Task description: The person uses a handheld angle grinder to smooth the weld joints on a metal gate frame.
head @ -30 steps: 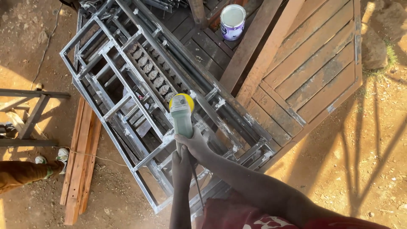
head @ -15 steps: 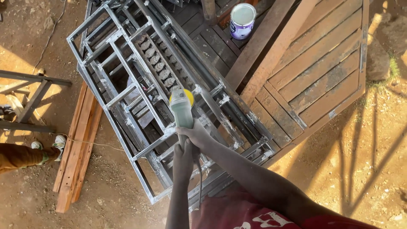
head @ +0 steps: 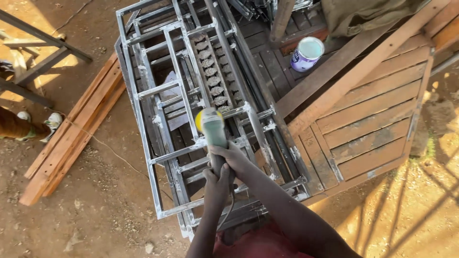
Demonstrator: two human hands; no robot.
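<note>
An angle grinder [head: 213, 131] with a grey-green body and a yellow head hangs over a stack of welded grey metal frames [head: 158, 91]. My right hand [head: 235, 160] is wrapped around the grinder's body just behind the head. My left hand [head: 216, 178] grips the rear of the handle below it, where a dark cord trails down. The grinder's head sits above a crossbar near the middle of the top frame. Whether the disc touches the metal is hidden by the tool's body.
A wooden pallet-like panel [head: 368, 119] lies to the right under the frames, with an open white paint can [head: 307, 53] at the top. Wooden planks [head: 71, 134] lie on the dirt to the left. Another person's foot in a shoe [head: 51, 123] shows at the left edge.
The view has shifted, so frames and planks now sit further right and lower. Both hands keep their hold on the grinder over the top frame.
</note>
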